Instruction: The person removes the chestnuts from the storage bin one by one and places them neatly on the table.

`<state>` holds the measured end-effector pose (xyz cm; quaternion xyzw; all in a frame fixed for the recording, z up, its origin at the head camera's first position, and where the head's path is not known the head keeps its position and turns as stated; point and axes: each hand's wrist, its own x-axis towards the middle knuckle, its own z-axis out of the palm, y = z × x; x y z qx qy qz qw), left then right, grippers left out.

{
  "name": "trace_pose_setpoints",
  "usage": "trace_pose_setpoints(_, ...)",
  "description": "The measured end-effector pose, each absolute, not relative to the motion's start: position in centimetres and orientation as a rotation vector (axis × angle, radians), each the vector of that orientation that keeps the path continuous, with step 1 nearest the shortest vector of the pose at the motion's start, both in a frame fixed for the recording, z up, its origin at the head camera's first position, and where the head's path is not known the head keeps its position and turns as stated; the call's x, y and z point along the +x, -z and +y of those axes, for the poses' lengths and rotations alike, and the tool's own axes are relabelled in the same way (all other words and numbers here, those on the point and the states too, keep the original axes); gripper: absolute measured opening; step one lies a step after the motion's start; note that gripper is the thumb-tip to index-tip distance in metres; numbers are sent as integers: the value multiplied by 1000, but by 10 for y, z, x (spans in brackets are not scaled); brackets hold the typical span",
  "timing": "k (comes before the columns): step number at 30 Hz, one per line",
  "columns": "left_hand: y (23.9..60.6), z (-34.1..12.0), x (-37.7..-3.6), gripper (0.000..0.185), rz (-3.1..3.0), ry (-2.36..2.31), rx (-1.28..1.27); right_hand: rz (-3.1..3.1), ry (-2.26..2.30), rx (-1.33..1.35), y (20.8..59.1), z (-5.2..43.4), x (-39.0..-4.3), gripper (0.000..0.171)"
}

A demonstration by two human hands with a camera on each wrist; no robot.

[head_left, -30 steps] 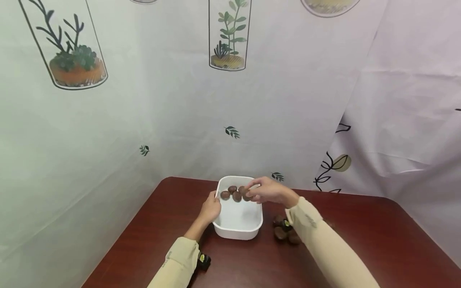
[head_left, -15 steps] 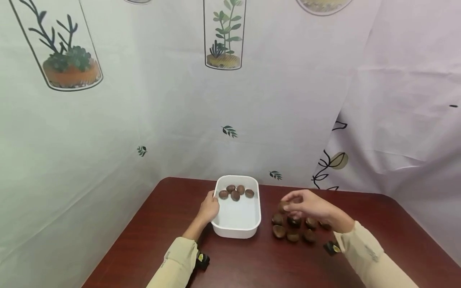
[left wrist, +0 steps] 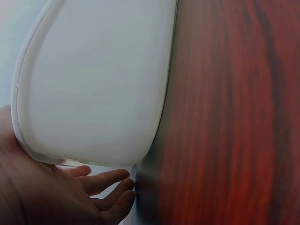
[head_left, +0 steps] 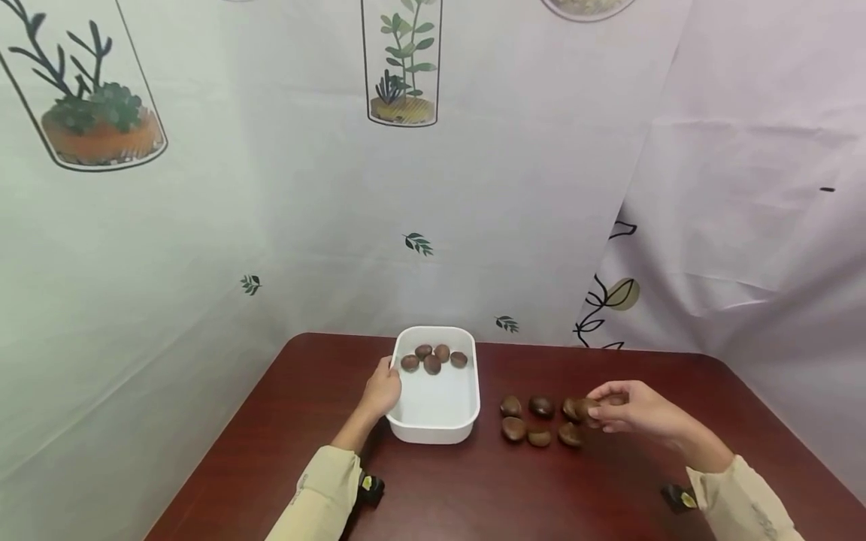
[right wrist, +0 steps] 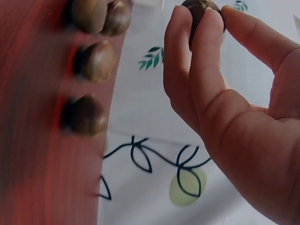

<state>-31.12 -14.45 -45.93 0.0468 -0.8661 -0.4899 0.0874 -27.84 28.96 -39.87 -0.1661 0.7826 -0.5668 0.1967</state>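
Note:
My left hand (head_left: pixel 383 389) holds the left side of a white rectangular container (head_left: pixel 433 434). In the left wrist view its fingers (left wrist: pixel 112 179) lie along the container's outer wall. Several chestnuts (head_left: pixel 432 364) sit together in the far half of the container. Over the right part of the table, my right hand (head_left: pixel 636 409) pinches one chestnut (head_left: pixel 585 409) between thumb and fingertips. That same chestnut (right wrist: pixel 199 8) shows at the top of the right wrist view. Right beside it, several chestnuts (head_left: pixel 538 436) lie on the table in two rough rows.
The dark red wooden table (head_left: pixel 473 503) has rounded far corners. A pale cloth (head_left: pixel 325 225) printed with plants hangs behind it and along both sides. A black wrist device (head_left: pixel 370 488) is worn at the left sleeve, another (head_left: pixel 679 497) at the right.
My right hand has moved from over the container to the right, past most of the chestnuts on the table, with a chestnut in its fingers. The left hand keeps its hold.

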Motion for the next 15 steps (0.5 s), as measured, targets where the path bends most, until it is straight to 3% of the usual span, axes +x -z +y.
trace_pose_setpoints(15,462,-145,-314,44,-2582,1457,142,2317,1447,-342,421,315,-270,31)
